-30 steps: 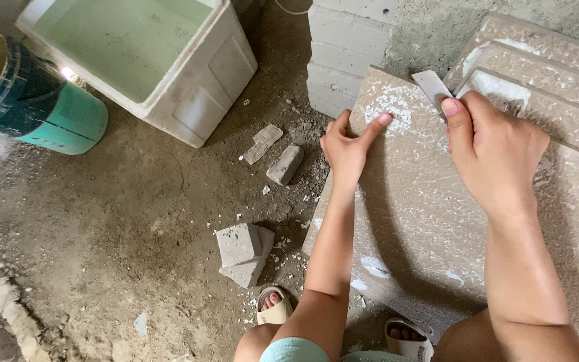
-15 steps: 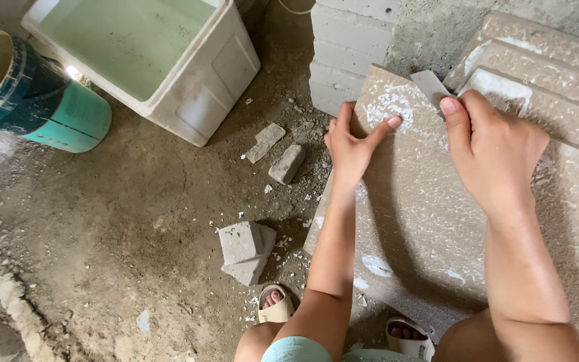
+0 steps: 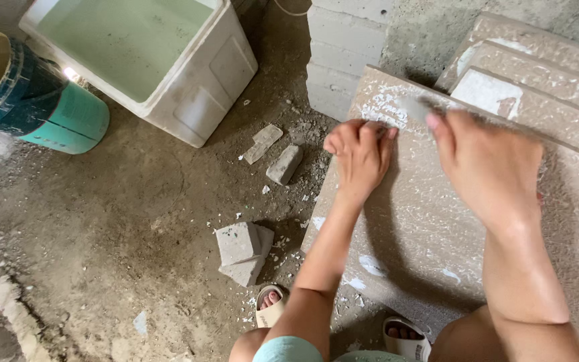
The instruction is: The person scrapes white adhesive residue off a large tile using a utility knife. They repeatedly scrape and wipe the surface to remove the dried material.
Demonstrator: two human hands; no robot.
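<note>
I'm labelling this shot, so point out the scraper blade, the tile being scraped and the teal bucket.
scraper blade [image 3: 411,107], head view, blurred flat end.
tile [image 3: 423,221], head view, bare middle face.
teal bucket [image 3: 68,117], head view, outer side wall.

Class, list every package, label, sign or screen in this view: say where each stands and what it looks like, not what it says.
Bucket: top left, on its side on the floor; round, with a teal and dark blue printed wrap that serves as its label.
Tub: top, right of the bucket; white, boxy, open, holding pale greenish liquid; no label visible.
No signs or screens are in view.
</note>
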